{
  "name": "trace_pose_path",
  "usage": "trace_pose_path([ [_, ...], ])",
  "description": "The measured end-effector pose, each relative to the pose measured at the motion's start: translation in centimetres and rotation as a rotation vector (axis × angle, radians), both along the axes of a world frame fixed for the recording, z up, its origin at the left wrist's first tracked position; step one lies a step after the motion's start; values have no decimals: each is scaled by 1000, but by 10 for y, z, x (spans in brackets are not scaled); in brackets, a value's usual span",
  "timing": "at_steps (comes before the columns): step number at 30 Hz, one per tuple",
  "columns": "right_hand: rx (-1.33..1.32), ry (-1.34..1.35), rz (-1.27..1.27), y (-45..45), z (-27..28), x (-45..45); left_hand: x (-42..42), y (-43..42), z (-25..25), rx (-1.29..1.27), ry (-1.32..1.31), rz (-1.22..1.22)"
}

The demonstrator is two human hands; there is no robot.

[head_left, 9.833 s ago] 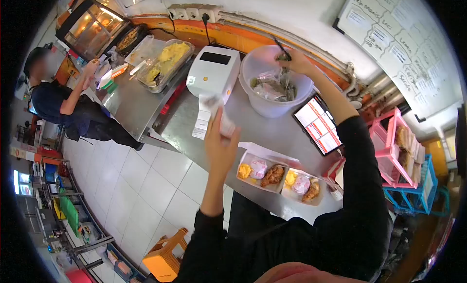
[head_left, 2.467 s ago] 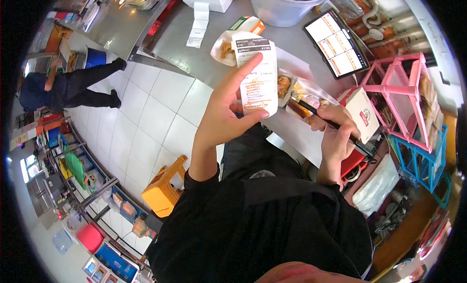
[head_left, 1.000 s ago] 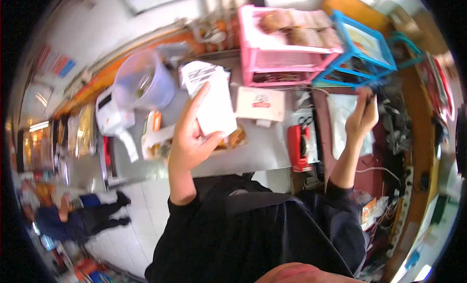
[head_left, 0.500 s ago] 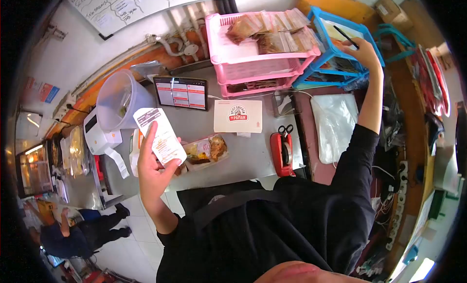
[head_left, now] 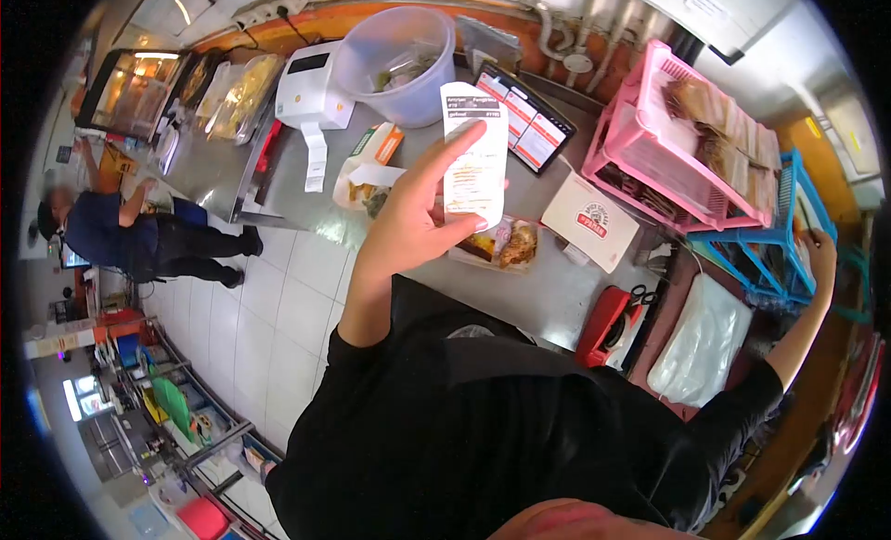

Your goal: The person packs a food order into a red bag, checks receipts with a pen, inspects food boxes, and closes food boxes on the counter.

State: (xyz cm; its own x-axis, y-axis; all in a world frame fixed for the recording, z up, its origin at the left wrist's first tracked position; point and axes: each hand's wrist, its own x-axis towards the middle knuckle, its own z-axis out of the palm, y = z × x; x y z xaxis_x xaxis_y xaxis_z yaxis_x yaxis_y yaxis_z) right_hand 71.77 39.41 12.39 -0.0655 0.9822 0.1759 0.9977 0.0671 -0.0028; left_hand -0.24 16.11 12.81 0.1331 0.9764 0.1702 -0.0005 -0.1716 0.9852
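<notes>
My left hand (head_left: 408, 210) pinches a printed receipt (head_left: 475, 159) upright over the steel counter (head_left: 492, 294). Behind its lower edge lies an open food box (head_left: 506, 246) with fried chicken, and to its left stands a white, green and orange box (head_left: 369, 164). Far to the right, my right hand (head_left: 819, 252) is at the blue rack (head_left: 812, 206), closed around a thin dark pen (head_left: 805, 215). A pink rack (head_left: 640, 150) holding bagged items stands beside the blue one.
A label printer (head_left: 316, 90), a clear tub (head_left: 394, 71) and a tablet (head_left: 529, 117) stand along the wall. Nearer are a closed printed box (head_left: 591, 220), a red tape dispenser (head_left: 603, 326), scissors (head_left: 642, 296) and plastic bags (head_left: 701, 340). Another person (head_left: 130, 224) stands at the far left.
The view has swung left, so the counter and racks appear further right. My left hand still holds the receipt. My right hand remains at the blue rack with the pen, now lower in view.
</notes>
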Motion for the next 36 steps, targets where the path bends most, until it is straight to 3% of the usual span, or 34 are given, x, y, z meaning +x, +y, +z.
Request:
trace_pose_path([
  [2,268,-85,-15,1,-4,19,-6,-3,1,5,-31,15],
  [5,386,103,-248,-44,33,-53,-15,-9,-2,16,-67,12],
  [8,569,334,-42,-93,25,-87,-16,-11,-11,33,-103,-1],
  [10,234,752,-40,-149,10,-160,-17,-17,-13,26,-119,-2],
  [12,-103,785,86,-198,-16,-230,-22,-22,-19,28,-141,-47],
  [13,-281,996,131,-217,-31,-263,-25,-26,-22,33,-154,-71],
  [17,-599,634,321,-234,-106,-349,-31,-34,-29,-2,-171,-127],
  [18,-372,522,364,-243,-120,-362,-32,-38,-30,0,-171,-125],
  [20,-239,464,232,-251,-139,-371,-35,-45,-32,-4,-162,-108],
  [23,-333,1331,-19,-269,-132,-394,-35,-52,-34,-14,-143,-87],
  [26,-378,1496,156,-291,-71,-454,-32,-59,-36,-15,-121,-76],
  [28,-330,1380,321,-300,-57,-482,-31,-64,-35,5,-80,-65],
  [30,-291,1603,614,-302,-51,-511,-31,-68,-33,19,-27,-44],
  [31,-237,1580,761,-297,-46,-525,-31,-70,-32,27,-1,-32],
  [36,23,1189,850,-301,-26,-559,-32,-83,-29,109,119,49],
])
